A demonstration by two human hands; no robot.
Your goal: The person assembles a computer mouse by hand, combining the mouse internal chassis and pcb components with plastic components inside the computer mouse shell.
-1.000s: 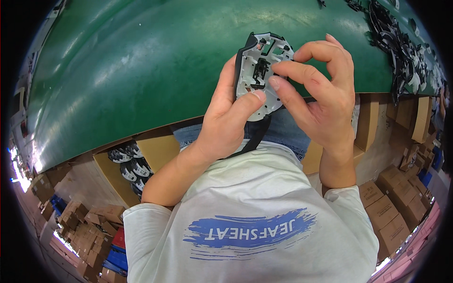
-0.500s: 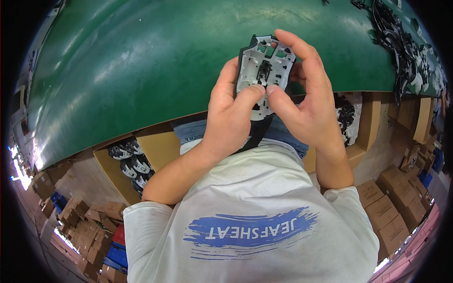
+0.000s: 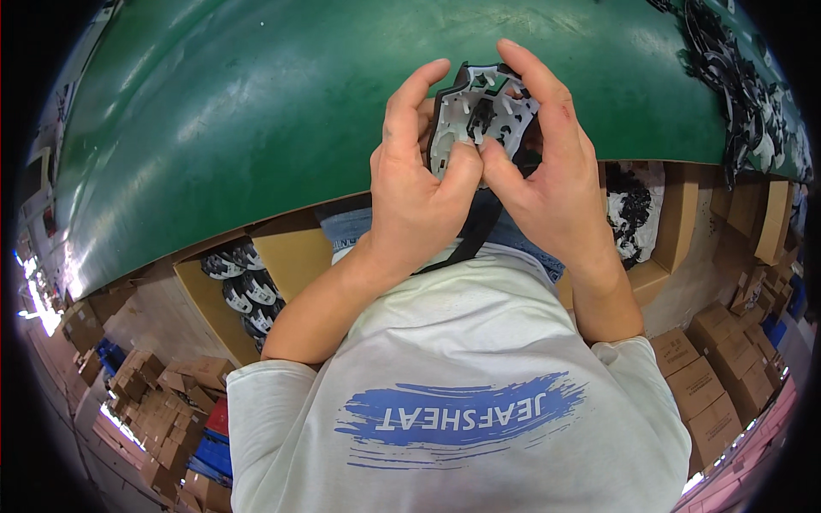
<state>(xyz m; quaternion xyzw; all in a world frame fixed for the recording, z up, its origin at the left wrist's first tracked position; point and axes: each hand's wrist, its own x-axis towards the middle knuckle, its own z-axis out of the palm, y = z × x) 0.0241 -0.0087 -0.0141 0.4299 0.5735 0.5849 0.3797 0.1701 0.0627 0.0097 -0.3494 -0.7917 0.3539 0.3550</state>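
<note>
Between my two hands, over the near edge of the green table, is a plastic shell [image 3: 506,128]. Its inside is white-grey with pegs and cut-outs, and its rim is black. A small black part [image 3: 481,114] sits along the middle of the shell. My left hand [image 3: 419,158] grips the shell's left side, thumb pressed inside and index finger raised off the rim. My right hand [image 3: 552,154] holds the right side, its thumb beside the other at the black part's lower end. The thumbs hide the shell's near end.
The green table [image 3: 282,111] spreads ahead. A heap of black and white plastic parts [image 3: 740,94] lies at its far right. Below the edge, an open carton at left holds black-and-white shells [image 3: 248,286]; another at right holds black pieces [image 3: 633,209]. Stacked cartons [image 3: 697,376] stand on the floor.
The shell has tilted, so its near end drops out of sight behind my thumbs. My left index finger has lifted up and outward from the shell's side.
</note>
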